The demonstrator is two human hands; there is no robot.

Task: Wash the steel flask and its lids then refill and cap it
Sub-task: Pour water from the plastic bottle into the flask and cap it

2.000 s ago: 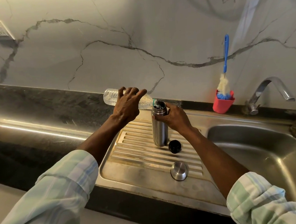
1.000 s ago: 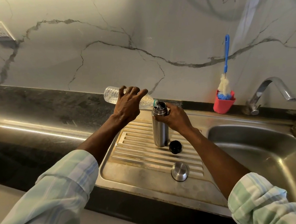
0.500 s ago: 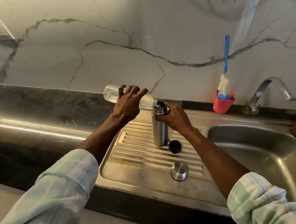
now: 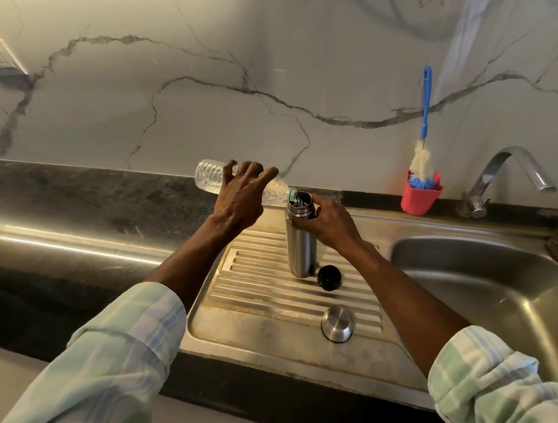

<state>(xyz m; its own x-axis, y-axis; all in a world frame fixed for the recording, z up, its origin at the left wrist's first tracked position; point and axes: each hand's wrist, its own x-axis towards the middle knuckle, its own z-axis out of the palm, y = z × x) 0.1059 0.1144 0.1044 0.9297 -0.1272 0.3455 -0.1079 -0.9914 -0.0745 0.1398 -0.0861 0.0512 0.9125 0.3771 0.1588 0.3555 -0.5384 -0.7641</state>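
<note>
Hands both busy: left hand wrapped round a clear plastic bottle, tipped nearly flat with its neck at the mouth of the steel flask; right hand gripping the flask just below its open rim. Nearest, along the dark front edge of the tabletop, ribbed drainboard with a raised lip all round. Steel lid dome-up close to that front lip, open ribs to its left. Farther in, black inner cap just beside the flask's base, below the right wrist. Flask upright on the ribs, between the two hands. Right of the drainboard, sink basin, well apart from the flask. At the back wall, red cup with a blue-handled bottle brush, then the tap.
</note>
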